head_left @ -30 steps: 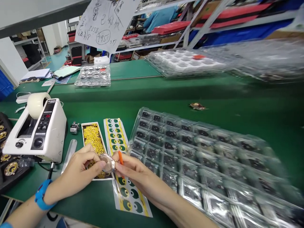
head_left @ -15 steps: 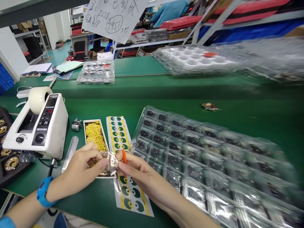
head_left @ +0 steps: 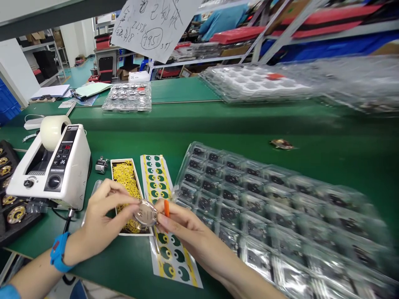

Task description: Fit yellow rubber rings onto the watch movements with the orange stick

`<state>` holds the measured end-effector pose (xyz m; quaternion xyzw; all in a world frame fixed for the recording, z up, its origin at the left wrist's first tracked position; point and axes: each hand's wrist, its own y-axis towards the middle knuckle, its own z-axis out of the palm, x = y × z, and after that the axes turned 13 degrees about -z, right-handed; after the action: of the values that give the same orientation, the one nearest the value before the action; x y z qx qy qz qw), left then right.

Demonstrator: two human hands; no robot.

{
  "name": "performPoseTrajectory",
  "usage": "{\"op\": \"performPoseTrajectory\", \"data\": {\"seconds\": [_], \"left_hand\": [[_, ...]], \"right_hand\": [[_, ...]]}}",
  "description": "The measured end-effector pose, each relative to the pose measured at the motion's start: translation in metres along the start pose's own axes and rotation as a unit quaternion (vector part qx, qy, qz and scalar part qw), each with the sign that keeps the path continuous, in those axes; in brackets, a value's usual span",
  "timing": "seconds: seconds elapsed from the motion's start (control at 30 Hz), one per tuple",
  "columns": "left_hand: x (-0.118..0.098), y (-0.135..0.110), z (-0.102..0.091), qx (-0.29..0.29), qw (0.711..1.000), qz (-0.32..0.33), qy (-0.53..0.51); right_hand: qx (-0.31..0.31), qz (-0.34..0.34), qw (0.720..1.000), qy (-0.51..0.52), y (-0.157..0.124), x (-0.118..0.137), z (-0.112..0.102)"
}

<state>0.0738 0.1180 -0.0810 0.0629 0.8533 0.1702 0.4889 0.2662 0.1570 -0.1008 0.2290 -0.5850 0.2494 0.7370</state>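
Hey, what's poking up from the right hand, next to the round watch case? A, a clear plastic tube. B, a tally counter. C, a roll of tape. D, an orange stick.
D: the orange stick rises from the fingers of the right hand, just beside the watch case.

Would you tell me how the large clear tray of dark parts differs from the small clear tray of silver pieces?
The large clear plastic tray holds dark parts and lies close by; the small clear plastic tray holds silver pieces farther off. Both are divided into compartments.
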Motion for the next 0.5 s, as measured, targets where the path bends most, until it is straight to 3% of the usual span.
{"op": "performPoseTrajectory", "data": {"seconds": [0.13,0.37,0.5], "left_hand": [[0.005,-0.001,0.007,0.102,0.993,0.025,-0.043],[0.006,0.001,0.006,0.21,0.972,-0.058,-0.088],[0.007,0.002,0.01,0.236,0.961,0.023,-0.139]], "right_hand": [[0.015,0.007,1.0,0.014,-0.003,-0.005,0.0],[0.023,0.011,0.998,0.051,0.0,-0.015,0.002],[-0.012,0.059,0.993,0.099,-0.008,-0.022,0.011]]}}
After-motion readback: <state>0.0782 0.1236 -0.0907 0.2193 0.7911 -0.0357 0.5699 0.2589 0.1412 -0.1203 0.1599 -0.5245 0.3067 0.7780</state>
